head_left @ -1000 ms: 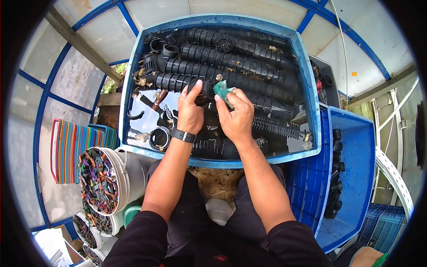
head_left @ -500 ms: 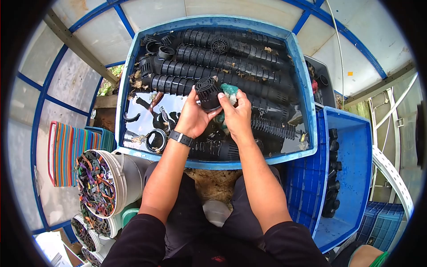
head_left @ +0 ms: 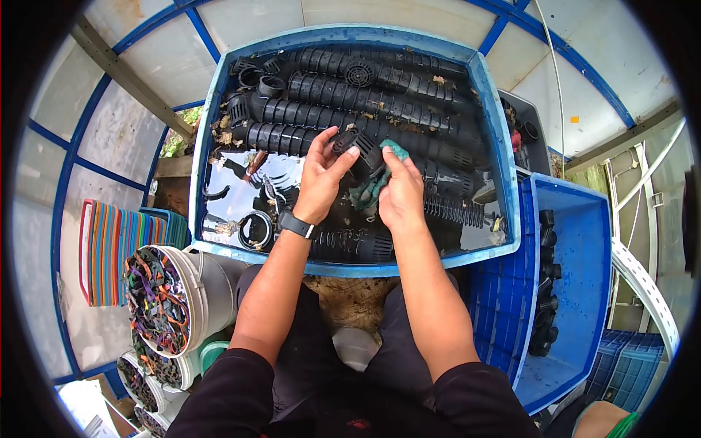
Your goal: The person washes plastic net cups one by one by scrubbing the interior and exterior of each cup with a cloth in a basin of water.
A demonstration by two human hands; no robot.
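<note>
My left hand grips a black slotted plastic cup, its thumb on the top and its fingers behind. The cup is tilted above the water of a large blue tub. In my right hand is a green cloth, pinched by the fingers and touching the right side of the cup. Ribbed black pipes lie in rows in the dark water beyond both hands. Near the left wrist a black ring sits in the water.
Right of the tub stands a blue crate with several black fittings. White buckets of coloured strips and a stack of coloured trays stand at the left. Part of another person shows at bottom right.
The cup has turned from upright to tilted, and my left thumb now lies on it. My right hand has moved slightly right and down with the cloth.
</note>
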